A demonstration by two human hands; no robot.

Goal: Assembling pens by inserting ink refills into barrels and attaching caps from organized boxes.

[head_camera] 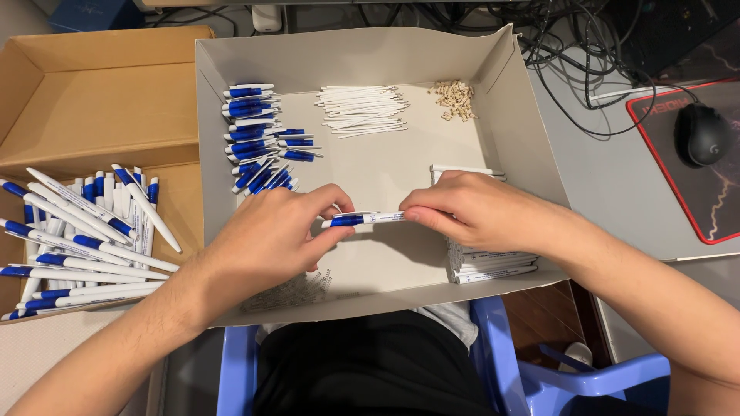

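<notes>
both hands (pixel 270 235) on blue-white pen (pixel 362 219)

Pen (pixel 362 219) glossy plastic; tray (pixel 385 62) matt cardboard; chair (pixel 493 339) smooth plastic.

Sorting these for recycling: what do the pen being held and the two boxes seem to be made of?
Pen: likely plastic, smooth glossy white and blue. White tray: apparently paperboard, matte, with folded corners. Brown box: seemingly cardboard, dull kraft surface with creased flaps.
</notes>
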